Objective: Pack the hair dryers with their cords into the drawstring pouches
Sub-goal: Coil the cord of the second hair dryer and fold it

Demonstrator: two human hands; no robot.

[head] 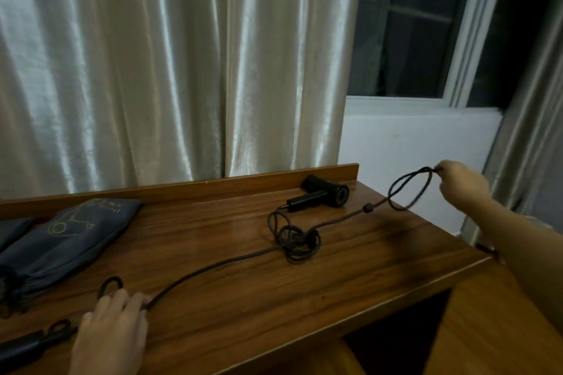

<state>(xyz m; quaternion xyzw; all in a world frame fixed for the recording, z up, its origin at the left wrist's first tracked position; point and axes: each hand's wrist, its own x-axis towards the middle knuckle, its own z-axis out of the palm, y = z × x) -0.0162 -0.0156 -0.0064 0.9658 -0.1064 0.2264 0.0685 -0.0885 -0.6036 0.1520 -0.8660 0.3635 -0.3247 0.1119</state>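
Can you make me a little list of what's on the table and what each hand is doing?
table: wooden table by a curtain and window
hair dryer: black hair dryer lying at the back edge
cord: cord tangled in the middle of the table
right hand: right hand pinches a raised loop of cord
left hand: left hand holds the cord down on the table
pouch: dark drawstring pouch lying flat, far left

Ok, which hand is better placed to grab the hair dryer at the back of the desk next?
Probably the right hand: it is raised close beside the hair dryer, though it pinches a loop of cord. The left hand is at the near edge, far away.
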